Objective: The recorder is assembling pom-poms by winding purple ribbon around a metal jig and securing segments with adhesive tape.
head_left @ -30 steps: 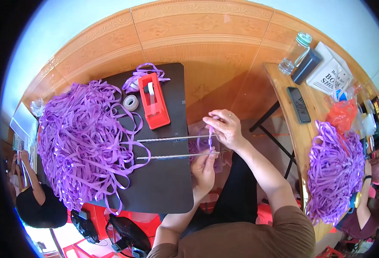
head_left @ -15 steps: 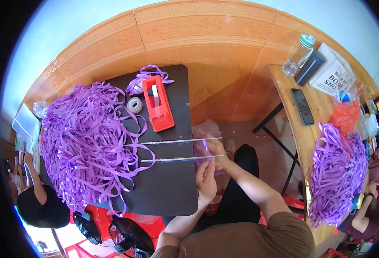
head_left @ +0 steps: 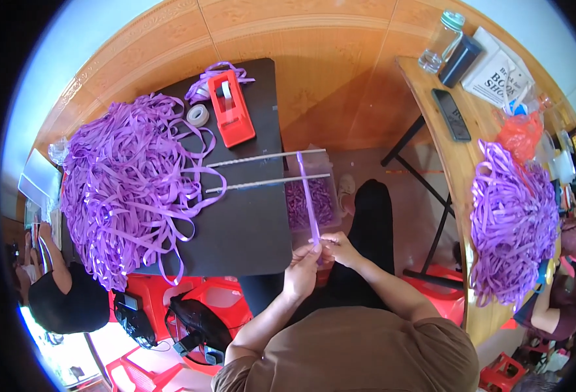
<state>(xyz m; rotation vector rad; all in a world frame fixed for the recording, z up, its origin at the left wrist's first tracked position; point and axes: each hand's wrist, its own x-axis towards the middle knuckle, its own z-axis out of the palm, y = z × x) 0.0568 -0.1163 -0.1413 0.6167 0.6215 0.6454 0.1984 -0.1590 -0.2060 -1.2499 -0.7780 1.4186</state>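
A purple ribbon (head_left: 312, 212) stretches from the two thin metal rods (head_left: 268, 157), whose free ends stick out past the right edge of the dark table (head_left: 249, 228). The ribbon lies across both rods and runs back toward me. My left hand (head_left: 302, 266) pinches its near end. My right hand (head_left: 341, 250) is closed close beside it, fingers at the same end; whether it grips the ribbon too is hard to make out. Below the rods a clear plastic box (head_left: 332, 215) holds many small purple ribbon pieces (head_left: 306, 204).
A big heap of purple ribbon (head_left: 128, 189) covers the table's left side. Behind the rods are a red tape dispenser (head_left: 237, 124) and a tape roll (head_left: 197, 115). The wooden table (head_left: 425, 98) on the right bears a phone (head_left: 451, 114), bottles and more ribbon (head_left: 513, 228). People sit at both sides.
Both hands have come back toward me from the rods, drawing the ribbon out long. The box of ribbon pieces shows more plainly. The view has shifted, so the tables appear higher.
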